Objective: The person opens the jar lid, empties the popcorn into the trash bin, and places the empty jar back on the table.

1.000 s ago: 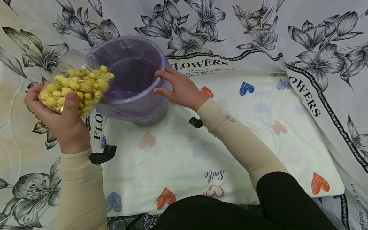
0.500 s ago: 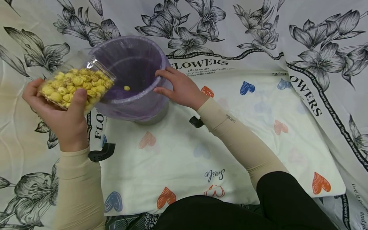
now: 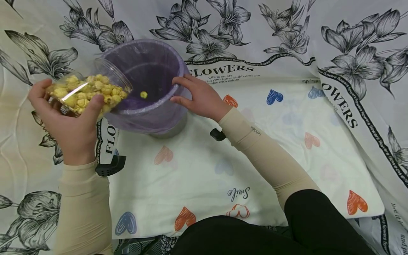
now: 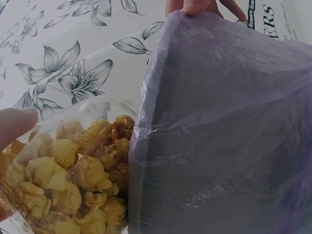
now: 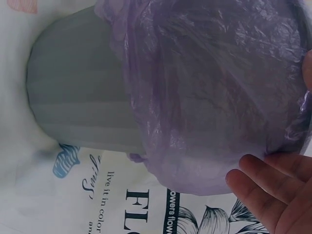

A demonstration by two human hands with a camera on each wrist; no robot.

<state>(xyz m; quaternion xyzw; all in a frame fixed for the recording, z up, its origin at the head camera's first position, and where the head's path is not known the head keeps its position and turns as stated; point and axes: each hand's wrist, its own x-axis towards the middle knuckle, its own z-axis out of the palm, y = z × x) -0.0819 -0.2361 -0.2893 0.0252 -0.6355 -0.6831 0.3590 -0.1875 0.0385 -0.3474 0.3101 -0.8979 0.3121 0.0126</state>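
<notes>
My left hand grips a clear plastic jar of yellow popcorn, its thumb along the near side. The jar lies tilted, its mouth over the left rim of a trash can lined with a purple bag. One popcorn piece shows within the can. In the left wrist view the popcorn is packed toward the mouth, beside the can's covered wall. My right hand holds the can's right rim between thumb and fingers; its fingers show against the outside of the bag.
Beneath the can, its grey base stands on a white cloth printed with hearts. Flower-printed fabric surrounds this cloth at the back and both sides. The person's dark clothing fills the bottom edge.
The left hand has tipped the jar further and shifted it slightly toward the can's opening. A popcorn piece has appeared in the can. The right hand has stayed on the rim.
</notes>
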